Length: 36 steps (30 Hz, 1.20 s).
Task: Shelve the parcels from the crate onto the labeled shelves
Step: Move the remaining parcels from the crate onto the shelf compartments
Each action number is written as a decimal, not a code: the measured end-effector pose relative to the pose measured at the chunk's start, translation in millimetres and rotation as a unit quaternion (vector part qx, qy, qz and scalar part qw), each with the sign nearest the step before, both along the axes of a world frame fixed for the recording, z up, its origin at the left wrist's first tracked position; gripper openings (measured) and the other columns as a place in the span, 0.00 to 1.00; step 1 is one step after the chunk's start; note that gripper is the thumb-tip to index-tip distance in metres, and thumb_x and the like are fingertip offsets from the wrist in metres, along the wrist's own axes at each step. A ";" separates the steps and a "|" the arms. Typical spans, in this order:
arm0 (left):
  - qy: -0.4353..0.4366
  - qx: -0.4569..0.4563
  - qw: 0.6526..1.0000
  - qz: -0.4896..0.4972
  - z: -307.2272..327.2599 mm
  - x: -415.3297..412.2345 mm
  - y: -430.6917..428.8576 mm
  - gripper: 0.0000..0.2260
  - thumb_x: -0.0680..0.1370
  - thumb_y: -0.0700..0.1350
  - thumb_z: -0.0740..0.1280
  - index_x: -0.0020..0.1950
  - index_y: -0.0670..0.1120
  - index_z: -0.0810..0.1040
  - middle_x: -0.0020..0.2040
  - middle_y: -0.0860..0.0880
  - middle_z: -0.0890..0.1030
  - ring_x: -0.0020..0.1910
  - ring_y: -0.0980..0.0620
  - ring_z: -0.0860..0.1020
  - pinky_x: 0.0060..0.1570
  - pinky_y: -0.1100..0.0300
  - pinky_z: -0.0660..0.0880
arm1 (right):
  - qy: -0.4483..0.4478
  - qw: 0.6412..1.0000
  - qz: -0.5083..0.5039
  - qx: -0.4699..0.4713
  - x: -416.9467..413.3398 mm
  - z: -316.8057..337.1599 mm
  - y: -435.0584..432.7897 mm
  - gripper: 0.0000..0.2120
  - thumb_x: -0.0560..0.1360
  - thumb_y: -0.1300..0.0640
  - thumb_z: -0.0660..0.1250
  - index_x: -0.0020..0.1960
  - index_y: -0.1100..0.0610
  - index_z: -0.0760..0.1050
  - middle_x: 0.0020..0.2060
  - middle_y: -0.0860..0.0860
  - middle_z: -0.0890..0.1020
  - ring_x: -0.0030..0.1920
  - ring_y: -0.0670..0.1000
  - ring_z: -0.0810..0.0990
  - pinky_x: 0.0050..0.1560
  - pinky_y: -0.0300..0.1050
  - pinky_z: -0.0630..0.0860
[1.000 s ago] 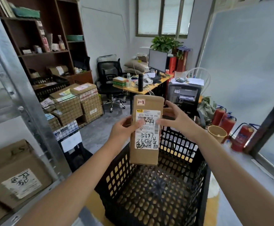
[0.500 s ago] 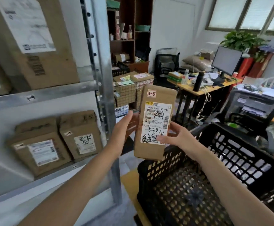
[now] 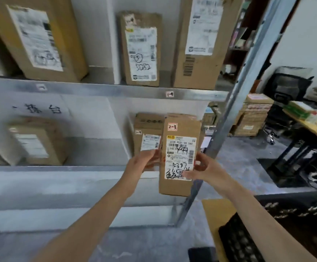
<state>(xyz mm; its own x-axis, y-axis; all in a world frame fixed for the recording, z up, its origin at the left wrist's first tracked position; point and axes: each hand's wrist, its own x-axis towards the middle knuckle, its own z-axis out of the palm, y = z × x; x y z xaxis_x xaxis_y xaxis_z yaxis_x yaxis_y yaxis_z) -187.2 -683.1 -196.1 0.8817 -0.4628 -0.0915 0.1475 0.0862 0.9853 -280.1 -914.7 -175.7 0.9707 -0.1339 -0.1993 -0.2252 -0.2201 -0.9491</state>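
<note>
White wall (image 3: 93,35), grey floor (image 3: 235,167), wooden desk (image 3: 308,127), black office chair (image 3: 287,86) at right.

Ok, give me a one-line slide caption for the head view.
Both hands hold a parcel tagged 2-3 upright before the metal shelves.

Parcels (image 3: 179,156) — six cardboard ones in view: one held up in front of the rack, three standing on the upper shelf (image 3: 101,90), two on the lower shelf (image 3: 59,168).

Shelves — two visible.

Shelf tags (image 3: 170,94) — two on the upper shelf's front edge, the left one too blurred to read.

Hands — two, left hand (image 3: 144,160) and right hand (image 3: 203,170).

Crate (image 3: 286,224) — one, black.
</note>
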 end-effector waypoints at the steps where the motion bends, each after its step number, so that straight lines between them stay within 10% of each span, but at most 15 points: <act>1: 0.007 0.003 1.000 0.019 0.1 0.4 22.6 0.19 0.73 0.58 0.67 0.57 0.48 0.82 0.54 0.47 0.85 0.55 0.48 0.82 0.65 0.46 0.72 | 0.007 1.000 0.008 0.001 8.4 -1.0 19.6 0.46 0.55 0.44 0.85 0.70 0.47 0.71 0.57 0.42 0.84 0.58 0.45 0.82 0.62 0.50 0.77; 12: -0.086 0.143 0.982 0.089 10.9 6.7 238.4 0.10 0.75 0.53 0.71 0.55 0.56 0.81 0.53 0.63 0.83 0.54 0.66 0.78 0.53 0.71 0.70 | 0.025 0.997 0.030 0.061 71.4 -3.8 223.3 0.32 0.63 0.59 0.82 0.63 0.48 0.73 0.57 0.45 0.84 0.54 0.49 0.85 0.55 0.54 0.82; 28: -0.254 0.409 0.874 0.069 -16.0 93.4 326.0 0.23 0.75 0.56 0.68 0.67 0.53 0.67 0.63 0.57 0.71 0.58 0.60 0.68 0.55 0.66 0.64 | 0.048 0.997 0.011 0.061 195.6 -41.2 306.9 0.41 0.63 0.73 0.79 0.70 0.54 0.68 0.62 0.50 0.81 0.56 0.54 0.82 0.44 0.48 0.83; 33: -0.190 0.406 0.894 0.006 -24.1 155.5 290.9 0.30 0.73 0.57 0.70 0.71 0.49 0.65 0.68 0.51 0.73 0.65 0.49 0.73 0.63 0.50 0.72 | 0.069 0.996 0.000 0.062 241.9 -64.4 297.5 0.41 0.63 0.75 0.77 0.70 0.54 0.67 0.61 0.49 0.81 0.60 0.58 0.80 0.50 0.56 0.82; 36: -0.156 0.372 0.915 -0.023 -33.6 185.7 275.6 0.27 0.73 0.54 0.72 0.67 0.52 0.64 0.66 0.53 0.75 0.63 0.52 0.74 0.60 0.56 0.71 | 0.080 0.996 -0.003 0.049 264.2 -76.7 291.4 0.43 0.62 0.76 0.76 0.71 0.54 0.65 0.60 0.49 0.80 0.64 0.59 0.78 0.54 0.62 0.81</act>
<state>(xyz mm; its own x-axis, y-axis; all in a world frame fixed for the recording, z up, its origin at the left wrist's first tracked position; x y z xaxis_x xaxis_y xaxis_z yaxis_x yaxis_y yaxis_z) -1.5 -407.5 -229.7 0.9002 -0.4112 -0.1436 -0.1637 -0.6250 0.7632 -15.9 -623.3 -252.4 0.9249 -0.1114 -0.3636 -0.3760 -0.1258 -0.9180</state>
